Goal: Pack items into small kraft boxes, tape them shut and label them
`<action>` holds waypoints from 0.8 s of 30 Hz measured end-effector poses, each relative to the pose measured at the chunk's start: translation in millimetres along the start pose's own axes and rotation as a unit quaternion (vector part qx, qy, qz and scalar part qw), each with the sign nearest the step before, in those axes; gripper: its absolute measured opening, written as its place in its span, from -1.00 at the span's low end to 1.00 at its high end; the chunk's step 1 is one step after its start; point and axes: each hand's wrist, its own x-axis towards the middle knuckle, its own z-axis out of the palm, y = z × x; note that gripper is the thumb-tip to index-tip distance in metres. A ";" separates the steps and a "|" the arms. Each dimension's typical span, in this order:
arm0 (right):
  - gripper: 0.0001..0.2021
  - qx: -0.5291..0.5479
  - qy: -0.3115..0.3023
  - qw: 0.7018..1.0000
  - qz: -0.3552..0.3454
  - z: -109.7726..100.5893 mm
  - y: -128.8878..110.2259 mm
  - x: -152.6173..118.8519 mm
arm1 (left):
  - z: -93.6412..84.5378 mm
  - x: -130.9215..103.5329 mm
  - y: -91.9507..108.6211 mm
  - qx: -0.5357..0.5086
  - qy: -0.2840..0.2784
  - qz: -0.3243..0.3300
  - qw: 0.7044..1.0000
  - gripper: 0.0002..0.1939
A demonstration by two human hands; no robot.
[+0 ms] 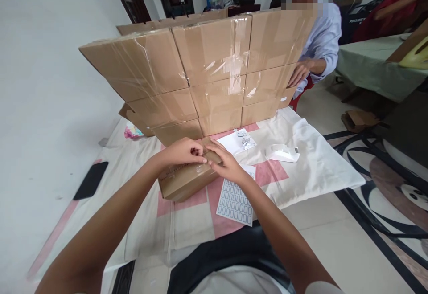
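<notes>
A long brown cardboard box lies on the cloth-covered table in front of me. My left hand is on its top, fingers curled in with thumb and fingertips pinched near the middle. Whatever that pinch may hold is too small to make out. From the other side, my right hand rests on the box top with fingers stretched out and thumb apart, close to the left fingertips. Partly under my right forearm is a white sheet of blue-bordered blank labels.
Taped cartons form a wall behind the box. A white tape dispenser and a white paper with a printed drawing lie to the right. A black phone-like slab sits left. Another person's hand touches the cartons' right end.
</notes>
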 end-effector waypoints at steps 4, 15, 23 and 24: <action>-0.56 -0.001 0.003 1.000 0.013 -0.5 -4.6 0.7 | -1.0 -0.5 6.4 0.053 0.009 -0.023 0.998 -0.57; -0.56 -0.002 0.012 1.000 0.017 1.4 -4.9 0.1 | -7.4 3.8 15.3 0.117 -0.009 -0.102 0.988 -0.53; -0.57 0.008 0.030 0.999 0.015 3.6 -4.1 -1.7 | -8.2 8.6 6.8 0.155 0.011 -0.134 0.979 -0.39; -0.57 0.008 0.029 0.999 0.018 3.8 -4.3 -1.8 | -7.5 9.0 4.0 0.154 0.011 -0.132 0.979 -0.39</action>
